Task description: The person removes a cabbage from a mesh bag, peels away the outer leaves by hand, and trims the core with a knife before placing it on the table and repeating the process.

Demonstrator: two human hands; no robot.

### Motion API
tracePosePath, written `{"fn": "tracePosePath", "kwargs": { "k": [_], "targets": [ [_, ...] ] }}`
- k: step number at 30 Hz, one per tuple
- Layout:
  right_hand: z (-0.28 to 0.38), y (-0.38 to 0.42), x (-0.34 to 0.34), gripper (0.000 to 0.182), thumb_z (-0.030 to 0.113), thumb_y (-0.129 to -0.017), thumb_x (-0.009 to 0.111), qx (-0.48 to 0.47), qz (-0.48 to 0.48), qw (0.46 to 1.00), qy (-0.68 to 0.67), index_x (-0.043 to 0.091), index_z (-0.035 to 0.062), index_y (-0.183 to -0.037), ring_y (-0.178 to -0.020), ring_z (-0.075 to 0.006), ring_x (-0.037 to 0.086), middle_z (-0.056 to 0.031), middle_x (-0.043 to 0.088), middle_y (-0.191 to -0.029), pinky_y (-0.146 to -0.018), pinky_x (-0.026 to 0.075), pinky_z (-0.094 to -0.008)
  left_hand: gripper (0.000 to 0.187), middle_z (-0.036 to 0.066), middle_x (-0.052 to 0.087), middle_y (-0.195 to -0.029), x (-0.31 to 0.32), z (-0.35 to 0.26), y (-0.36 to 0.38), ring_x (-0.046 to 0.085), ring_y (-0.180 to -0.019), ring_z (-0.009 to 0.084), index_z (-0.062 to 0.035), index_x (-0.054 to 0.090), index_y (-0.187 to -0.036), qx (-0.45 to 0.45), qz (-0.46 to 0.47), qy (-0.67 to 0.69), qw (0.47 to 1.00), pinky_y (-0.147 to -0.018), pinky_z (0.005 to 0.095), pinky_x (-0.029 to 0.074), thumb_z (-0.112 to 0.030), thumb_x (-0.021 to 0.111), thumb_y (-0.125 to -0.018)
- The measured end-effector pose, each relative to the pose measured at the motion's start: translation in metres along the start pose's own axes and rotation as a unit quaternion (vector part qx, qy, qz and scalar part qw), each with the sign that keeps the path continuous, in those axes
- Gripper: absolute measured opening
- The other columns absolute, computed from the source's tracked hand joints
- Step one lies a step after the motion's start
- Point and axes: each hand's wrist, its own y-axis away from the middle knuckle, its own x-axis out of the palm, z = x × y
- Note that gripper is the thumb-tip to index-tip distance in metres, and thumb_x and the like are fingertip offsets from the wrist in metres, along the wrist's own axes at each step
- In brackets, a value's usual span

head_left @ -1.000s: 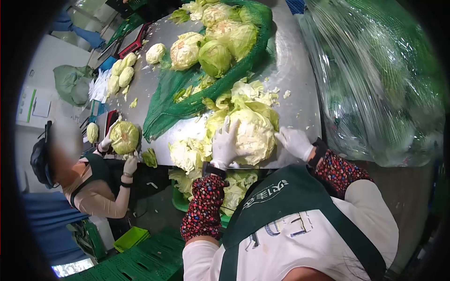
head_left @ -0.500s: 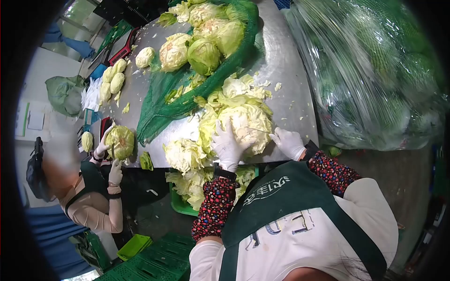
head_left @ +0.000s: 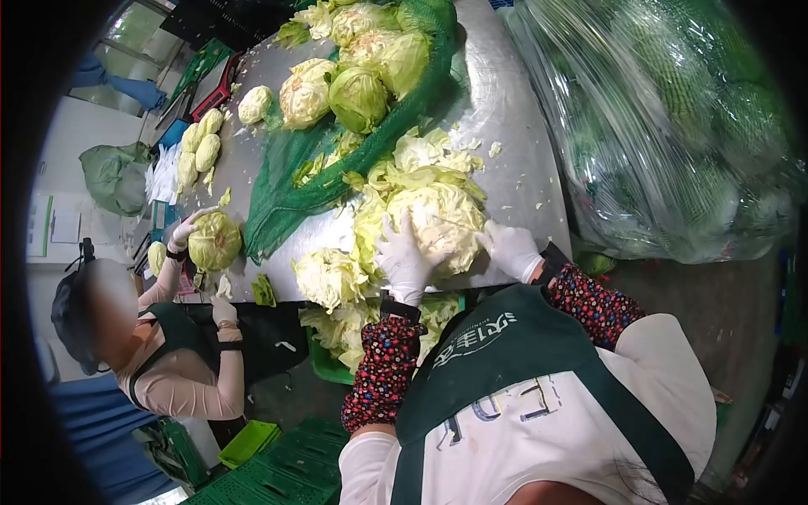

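Note:
A large pale cabbage [head_left: 442, 215] with loosened outer leaves sits near the table's front edge. My left hand [head_left: 406, 263], white-gloved, grips its left side with fingers and thumb spread around it. At the cabbage's right side is my right hand [head_left: 511, 249], also gloved, its fingers closed on a thin knife [head_left: 468, 227] whose narrow blade lies across the cabbage; the handle is hidden in the hand. Peeled-off cabbage leaves [head_left: 326, 278] are piled left of my left hand. More leaves lie behind the cabbage.
A green mesh bag [head_left: 282, 202] with several cabbages lies across the metal table [head_left: 526, 160]. Plastic-wrapped cabbages [head_left: 665, 143] stand at right. A green crate [head_left: 326, 364] of leaves is below the edge. At left, a co-worker [head_left: 189, 370] handles another cabbage [head_left: 215, 241].
My hands keep their places on the cabbage, with only a slight shift. The co-worker's lower hand has moved down and away from their cabbage, and their head has moved right.

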Motion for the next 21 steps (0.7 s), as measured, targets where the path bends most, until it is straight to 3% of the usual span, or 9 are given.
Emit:
{"fn": "tracePosePath", "kwargs": {
  "k": [5, 11, 15, 20, 21],
  "targets": [
    [0.001, -0.008, 0.007, 0.032, 0.039, -0.095, 0.047, 0.073, -0.081, 0.994, 0.006, 0.052, 0.0081, -0.087, -0.064, -0.0399, 0.061, -0.0185, 0.061, -0.066, -0.056, 0.047, -0.0502, 0.105, 0.021, 0.036, -0.139, -0.001, -0.007, 0.005, 0.045, -0.111, 0.0398, -0.0141, 0.042, -0.137, -0.014, -0.026, -0.003, 1.0, -0.089, 0.0491, 0.043, -0.059, 0.082, -0.051],
    [-0.001, -0.03, 0.015, 0.038, 0.044, -0.096, 0.044, 0.079, -0.112, 0.989, -0.05, 0.055, 0.0073, -0.088, -0.068, -0.0429, 0.061, -0.0228, 0.063, -0.071, -0.06, 0.047, -0.0524, 0.1, 0.023, 0.035, -0.138, 0.008, -0.015, 0.011, 0.042, -0.113, 0.0413, -0.0095, 0.043, -0.135, -0.047, -0.046, 0.03, 0.997, -0.095, 0.0482, 0.04, -0.052, 0.083, -0.054],
    [-0.001, -0.035, 0.017, 0.035, 0.04, -0.096, 0.044, 0.091, -0.106, 0.99, -0.016, 0.055, 0.0079, -0.089, -0.067, -0.0436, 0.06, -0.0225, 0.061, -0.069, -0.06, 0.045, -0.0532, 0.097, 0.025, 0.032, -0.139, 0.014, -0.017, 0.016, 0.04, -0.11, 0.0437, -0.008, 0.044, -0.132, -0.037, -0.075, 0.04, 0.996, -0.091, 0.0491, 0.042, -0.046, 0.085, -0.054],
    [-0.009, -0.042, 0.02, 0.044, 0.042, -0.097, 0.038, 0.135, -0.093, 0.986, -0.035, 0.06, 0.0057, -0.089, -0.077, -0.0428, 0.062, -0.0242, 0.064, -0.076, -0.067, 0.048, -0.0511, 0.096, 0.026, 0.031, -0.139, 0.022, -0.018, 0.023, 0.036, -0.115, 0.0459, -0.0099, 0.043, -0.133, -0.053, -0.094, 0.088, 0.99, -0.096, 0.0516, 0.037, -0.045, 0.085, -0.055],
    [-0.039, -0.052, 0.044, 0.041, 0.038, -0.097, 0.038, 0.11, -0.098, 0.988, -0.04, 0.06, 0.0048, -0.09, -0.078, -0.0443, 0.061, -0.0254, 0.063, -0.079, -0.067, 0.047, -0.0522, 0.096, 0.026, 0.031, -0.139, 0.023, -0.016, 0.027, 0.036, -0.115, 0.0459, -0.0099, 0.043, -0.133, -0.054, -0.093, 0.093, 0.99, -0.096, 0.0516, 0.037, -0.045, 0.085, -0.055]
  ]
}}
